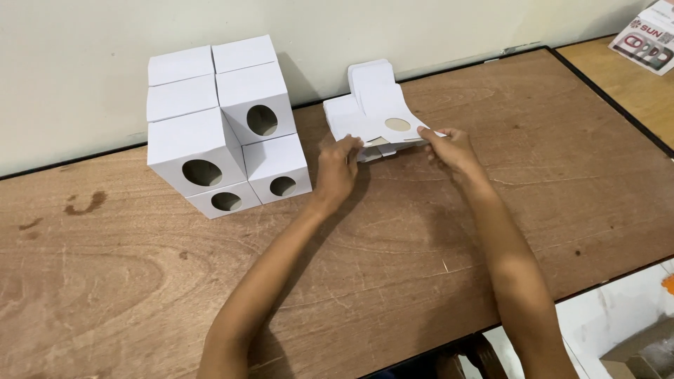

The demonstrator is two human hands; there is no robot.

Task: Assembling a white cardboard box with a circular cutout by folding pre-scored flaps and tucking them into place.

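Observation:
A stack of flat white cardboard box blanks [372, 105] with a round hole lies on the brown wooden table [393, 253] near the wall. My left hand [337, 168] grips the near left edge of the top blank. At the blank's near right edge, my right hand [449, 149] pinches it with the fingertips. The top blank is lifted slightly off the stack. To the left stands a pile of several folded white boxes [221, 126], each with a round hole in its front face.
A pale wall runs behind the table. A second wooden surface at the far right carries a printed package [649, 35]. The table's black-trimmed front edge runs at the lower right, with a light floor and a brown carton [639, 351] below.

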